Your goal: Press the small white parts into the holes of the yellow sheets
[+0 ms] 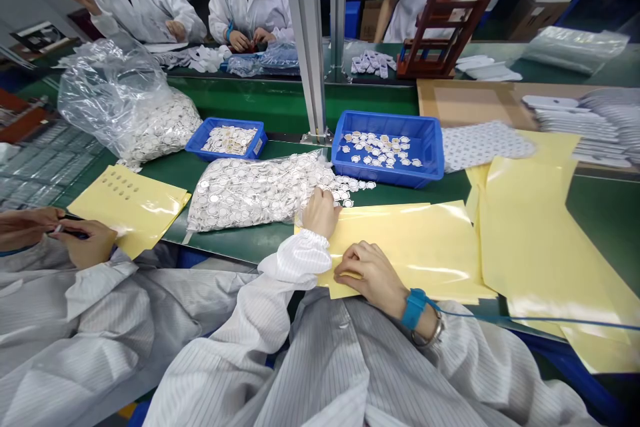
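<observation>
1. The green workbench (250, 240) runs across in front of you, with a co-worker (95, 340) close at your left, in a pale striped coat.
2. At your right, large yellow sheets (535, 233) overlap, some hanging past the near edge of the bench.
3. Straight ahead of you lies a front pile of yellow sheets (415, 240), flat on the bench, its near left part under your hands.
4. Left of that pile, a clear bag (250, 193) full of white pieces lies on its side, its mouth towards the right.
5. Behind the front pile stands the larger blue tray (387, 175), with pieces scattered inside; the smaller blue tray (220, 156) stands behind the bag, more thickly filled.
6. Your right hand (370, 273) is over the front pile, thumb and fingers drawn together. Your left hand (320, 213) is at the bag's mouth, fingers bent downward. You can't tell from this view whether either one grips a piece.
7. A blue wristband (414, 309) circles your right wrist.
8. Smallest are the loose white pieces (353, 185), spread between the bag's mouth and the larger tray, just beyond your left fingers.
</observation>
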Available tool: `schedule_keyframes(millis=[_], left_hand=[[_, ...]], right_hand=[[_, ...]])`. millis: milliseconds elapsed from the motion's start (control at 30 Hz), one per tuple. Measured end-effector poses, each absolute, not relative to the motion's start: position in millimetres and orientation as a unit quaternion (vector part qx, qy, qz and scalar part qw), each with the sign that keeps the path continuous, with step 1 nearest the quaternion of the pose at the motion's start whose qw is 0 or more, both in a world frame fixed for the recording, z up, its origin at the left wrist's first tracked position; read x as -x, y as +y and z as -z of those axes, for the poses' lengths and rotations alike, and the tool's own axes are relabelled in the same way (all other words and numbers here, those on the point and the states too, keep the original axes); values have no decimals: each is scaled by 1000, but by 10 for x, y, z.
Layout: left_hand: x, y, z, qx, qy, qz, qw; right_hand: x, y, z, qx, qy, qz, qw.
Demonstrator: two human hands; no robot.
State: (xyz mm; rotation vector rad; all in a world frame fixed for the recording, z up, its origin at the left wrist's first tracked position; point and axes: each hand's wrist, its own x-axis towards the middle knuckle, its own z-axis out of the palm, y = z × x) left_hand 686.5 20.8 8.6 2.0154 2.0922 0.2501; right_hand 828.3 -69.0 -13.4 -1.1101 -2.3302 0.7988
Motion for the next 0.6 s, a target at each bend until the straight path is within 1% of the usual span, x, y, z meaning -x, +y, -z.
schedule_keyframes(millis=[233, 400, 500, 600], left_hand=[[-6690, 215, -41, -655, 695, -213, 206], [-6595, 41, -137, -606, 651, -328, 319], [-6560, -217, -224, -590, 634, -339, 367], [-6532, -517, -207, -589, 641, -322, 372]], right_hand=[[-8291, -706, 161, 386, -844, -290, 233], [-8284, -695, 146, 387, -837, -307, 235], [-8282, -681, 132, 392, -832, -320, 228], [-8286, -678, 138, 394, -833, -316, 226]])
